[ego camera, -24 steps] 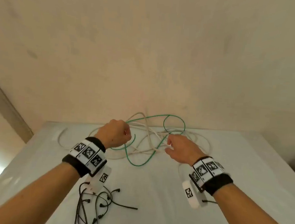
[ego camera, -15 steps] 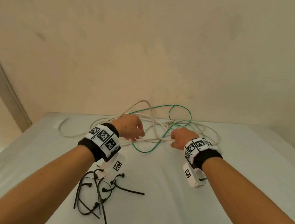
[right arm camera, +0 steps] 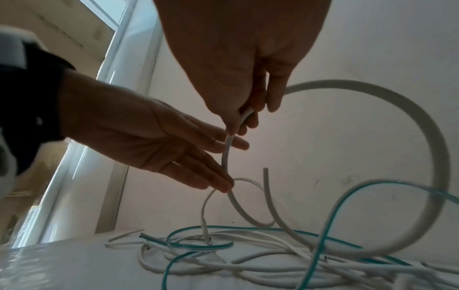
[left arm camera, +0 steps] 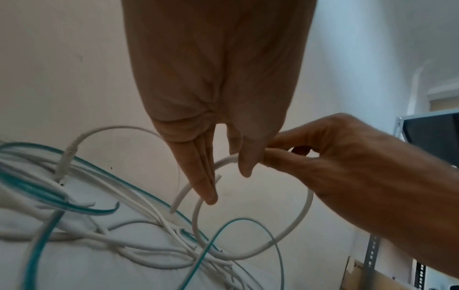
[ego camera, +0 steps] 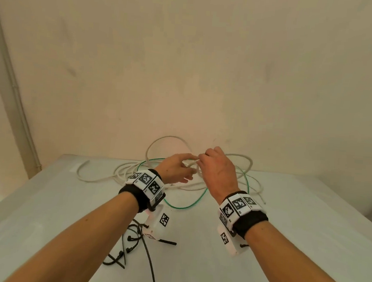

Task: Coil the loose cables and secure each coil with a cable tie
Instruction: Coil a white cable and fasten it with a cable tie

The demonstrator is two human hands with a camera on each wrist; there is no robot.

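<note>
A tangle of white cables (ego camera: 120, 173) and one green cable (ego camera: 189, 205) lies at the table's far edge. My right hand (ego camera: 200, 161) is raised above the tangle and pinches a white cable (right arm camera: 227, 153) between thumb and fingers (right arm camera: 248, 111). A loop of that cable (left arm camera: 298, 215) hangs down from the pinch. My left hand (ego camera: 190, 163) reaches in from the left with straight fingers (left arm camera: 206, 186) that touch the loop and grip nothing. Several black cable ties (ego camera: 128, 241) lie on the table under my left wrist.
The white table (ego camera: 284, 237) stands against a plain beige wall. A pipe (ego camera: 16, 105) runs down the wall at the left. A metal shelf upright (left arm camera: 372, 255) shows past the table's right side.
Both hands have risen from the tangle and come together. The right hand has lifted a white cable into a loop. The left hand has uncurled and now touches it with straight fingers.
</note>
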